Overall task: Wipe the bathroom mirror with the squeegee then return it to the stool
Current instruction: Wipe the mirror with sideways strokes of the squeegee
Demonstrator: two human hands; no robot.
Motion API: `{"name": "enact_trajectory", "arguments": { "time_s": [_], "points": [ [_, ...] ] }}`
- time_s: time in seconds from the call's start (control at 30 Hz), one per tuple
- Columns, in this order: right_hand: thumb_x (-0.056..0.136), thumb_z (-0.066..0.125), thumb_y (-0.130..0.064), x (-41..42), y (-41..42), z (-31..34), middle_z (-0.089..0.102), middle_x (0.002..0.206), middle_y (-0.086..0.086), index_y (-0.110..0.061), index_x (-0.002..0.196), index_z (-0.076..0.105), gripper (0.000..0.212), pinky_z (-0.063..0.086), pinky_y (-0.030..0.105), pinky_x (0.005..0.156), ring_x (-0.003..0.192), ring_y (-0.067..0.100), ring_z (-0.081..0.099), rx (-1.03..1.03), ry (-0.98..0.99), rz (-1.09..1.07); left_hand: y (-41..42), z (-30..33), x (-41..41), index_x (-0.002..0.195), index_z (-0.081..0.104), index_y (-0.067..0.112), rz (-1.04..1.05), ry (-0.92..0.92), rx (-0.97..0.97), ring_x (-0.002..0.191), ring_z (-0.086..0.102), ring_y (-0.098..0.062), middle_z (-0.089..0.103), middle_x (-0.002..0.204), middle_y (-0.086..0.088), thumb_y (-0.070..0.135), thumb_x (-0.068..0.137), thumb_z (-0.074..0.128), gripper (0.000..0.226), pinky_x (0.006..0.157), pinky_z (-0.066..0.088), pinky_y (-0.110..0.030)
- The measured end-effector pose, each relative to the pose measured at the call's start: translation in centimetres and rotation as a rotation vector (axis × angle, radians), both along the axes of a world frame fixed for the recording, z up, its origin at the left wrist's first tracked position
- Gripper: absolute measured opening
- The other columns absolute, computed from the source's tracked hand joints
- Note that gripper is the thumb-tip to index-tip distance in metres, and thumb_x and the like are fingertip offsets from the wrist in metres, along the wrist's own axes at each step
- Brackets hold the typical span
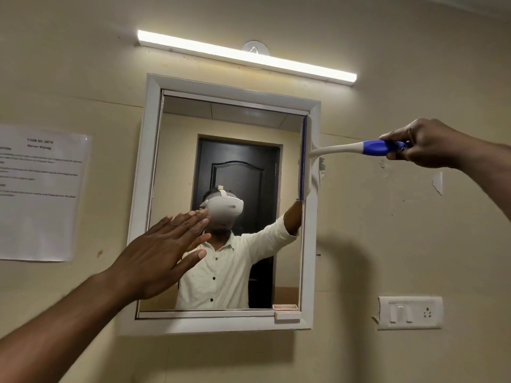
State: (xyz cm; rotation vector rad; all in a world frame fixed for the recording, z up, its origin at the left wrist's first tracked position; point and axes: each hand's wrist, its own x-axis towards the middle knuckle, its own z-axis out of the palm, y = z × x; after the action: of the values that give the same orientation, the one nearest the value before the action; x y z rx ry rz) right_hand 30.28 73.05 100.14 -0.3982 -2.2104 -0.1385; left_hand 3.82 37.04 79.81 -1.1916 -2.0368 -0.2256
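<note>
Bare and flat, the left hand (163,250) is held with fingers straight and together before the mirror (193,161); contact cannot be confirmed. The squeegee (345,149) handle is gripped in the right hand (425,143), blade upright at the glass's right edge beside the frame (312,244). An even-pressure stroke leftward is advised; open glass is available there, though the left hand lies in the way.

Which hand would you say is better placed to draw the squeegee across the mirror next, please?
Right. The right hand already holds the squeegee with its blade upright at the mirror's right edge. The left hand is open, flat before the glass.
</note>
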Motion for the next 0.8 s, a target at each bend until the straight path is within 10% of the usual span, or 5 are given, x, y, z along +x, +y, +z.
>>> {"name": "enact_trajectory", "arguments": {
  "time_s": [0.23,0.37,0.8],
  "points": [
    [0.084,0.065,-0.011,0.4,-1.0,0.0,0.062,0.120,0.012,-0.020,0.125,0.060,0.042,0.040,0.040,0.089,0.096,0.023,0.047,0.024,-0.008,-0.050,-1.7,-0.2,0.6,0.141,-0.019,0.040,0.031,-0.003,0.007,0.136,-0.024,0.006,-0.021,0.150,0.023,0.070,0.075,-0.011,0.074,0.111,-0.014,-0.018],
    [0.083,0.068,-0.012,0.1,-3.3,-0.2,0.060,0.086,0.001,-0.020,0.123,0.061,0.041,0.037,0.033,0.075,0.072,0.017,0.049,0.086,0.016,0.030,-3.1,-0.3,0.7,0.139,-0.020,0.040,0.060,0.010,0.018,0.131,-0.029,0.010,-0.025,0.145,0.026,0.069,0.082,-0.007,0.066,0.111,-0.015,-0.018],
    [0.083,0.062,-0.008,-12.9,-16.9,-5.9,0.065,0.116,0.015,-0.020,0.129,0.053,0.048,0.053,0.042,0.082,0.100,0.029,0.061,0.222,-0.049,0.404,-10.1,-0.9,1.2,0.144,-0.014,0.037,0.216,-0.002,0.034,0.138,-0.020,0.003,-0.018,0.153,0.019,0.065,0.085,0.001,0.068,0.114,-0.011,-0.021]
  ]
}}
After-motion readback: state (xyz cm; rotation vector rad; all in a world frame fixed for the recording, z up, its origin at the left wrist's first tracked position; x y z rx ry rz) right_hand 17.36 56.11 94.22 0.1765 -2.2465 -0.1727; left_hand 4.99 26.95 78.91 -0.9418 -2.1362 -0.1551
